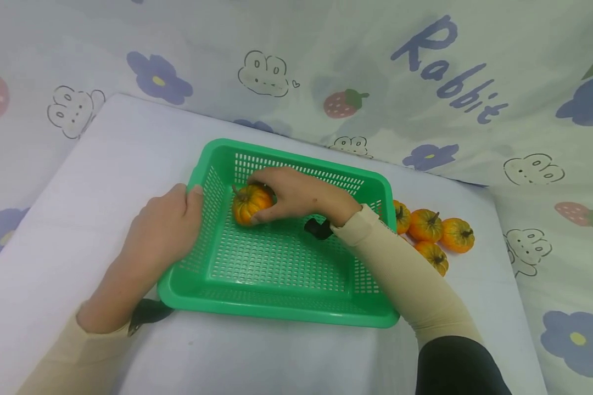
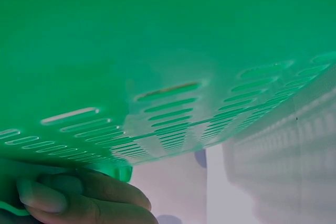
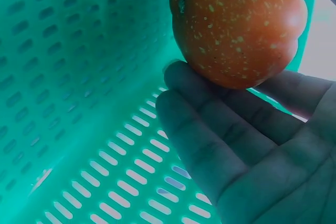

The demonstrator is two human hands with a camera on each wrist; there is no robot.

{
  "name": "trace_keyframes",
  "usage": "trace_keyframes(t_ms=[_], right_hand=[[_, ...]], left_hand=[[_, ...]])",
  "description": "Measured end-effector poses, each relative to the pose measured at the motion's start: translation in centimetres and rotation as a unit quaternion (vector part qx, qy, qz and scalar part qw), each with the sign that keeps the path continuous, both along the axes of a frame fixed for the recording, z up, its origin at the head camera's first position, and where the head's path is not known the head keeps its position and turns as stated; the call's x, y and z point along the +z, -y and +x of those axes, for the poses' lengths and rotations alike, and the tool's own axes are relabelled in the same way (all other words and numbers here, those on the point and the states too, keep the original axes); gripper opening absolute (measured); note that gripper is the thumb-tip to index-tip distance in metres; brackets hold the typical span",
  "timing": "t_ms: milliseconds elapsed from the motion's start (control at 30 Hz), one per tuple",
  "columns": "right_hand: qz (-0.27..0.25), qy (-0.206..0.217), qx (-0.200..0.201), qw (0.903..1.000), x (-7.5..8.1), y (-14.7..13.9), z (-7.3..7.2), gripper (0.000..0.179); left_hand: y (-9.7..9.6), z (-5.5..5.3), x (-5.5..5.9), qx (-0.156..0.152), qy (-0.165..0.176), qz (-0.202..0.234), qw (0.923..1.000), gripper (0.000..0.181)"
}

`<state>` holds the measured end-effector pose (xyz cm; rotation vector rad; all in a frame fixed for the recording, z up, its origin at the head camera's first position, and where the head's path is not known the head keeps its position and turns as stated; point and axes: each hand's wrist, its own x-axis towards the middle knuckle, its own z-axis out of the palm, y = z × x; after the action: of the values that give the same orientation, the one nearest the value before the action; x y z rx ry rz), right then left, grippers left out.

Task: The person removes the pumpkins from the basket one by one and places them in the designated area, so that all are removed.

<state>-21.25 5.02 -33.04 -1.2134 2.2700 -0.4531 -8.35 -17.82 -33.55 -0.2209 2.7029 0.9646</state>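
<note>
A small orange pumpkin (image 1: 251, 203) with green streaks is at the far left inside a green plastic basket (image 1: 296, 312). My right hand (image 1: 291, 193) reaches over the basket's right side and holds this pumpkin between thumb and fingers. In the right wrist view the fingers (image 3: 210, 129) curl against the speckled pumpkin (image 3: 239, 30), near the slotted wall. On the left side, my left hand (image 1: 165, 225) grips the basket's rim, thumb on top. The left wrist view has its fingertips (image 2: 89, 198) under the rim, beside the slotted outer wall (image 2: 168, 114).
Several more small pumpkins (image 1: 426, 225) sit on the white table (image 1: 143, 131) just right of the basket, partly hidden by its wall and my right sleeve. A patterned cloth (image 1: 296, 49) with rabbits and flowers hangs behind the table.
</note>
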Motion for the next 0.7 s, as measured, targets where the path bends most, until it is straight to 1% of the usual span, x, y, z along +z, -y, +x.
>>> trace_keyframes(t_ms=[133,367,533,700], right_hand=[[-0.008,-0.001,-0.007,0.9999,0.4,-0.1,0.2,0.072],[-0.043,0.004,-0.019,0.9989,1.4,-0.5,0.6,0.073],[-0.071,-0.007,-0.014,0.9974,2.0,-0.8,1.1,0.072],[-0.107,-0.019,-0.011,0.9940,2.8,-1.4,1.9,0.071]], left_hand=[[0.0,0.0,0.1,0.000,-0.001,-0.002,1.0000,0.063],[0.1,0.1,-0.1,-0.002,-0.012,-0.010,0.9999,0.062],[0.2,0.1,-0.1,-0.002,-0.016,-0.016,0.9997,0.062],[0.1,0.1,0.1,-0.006,-0.017,-0.014,0.9997,0.062]])
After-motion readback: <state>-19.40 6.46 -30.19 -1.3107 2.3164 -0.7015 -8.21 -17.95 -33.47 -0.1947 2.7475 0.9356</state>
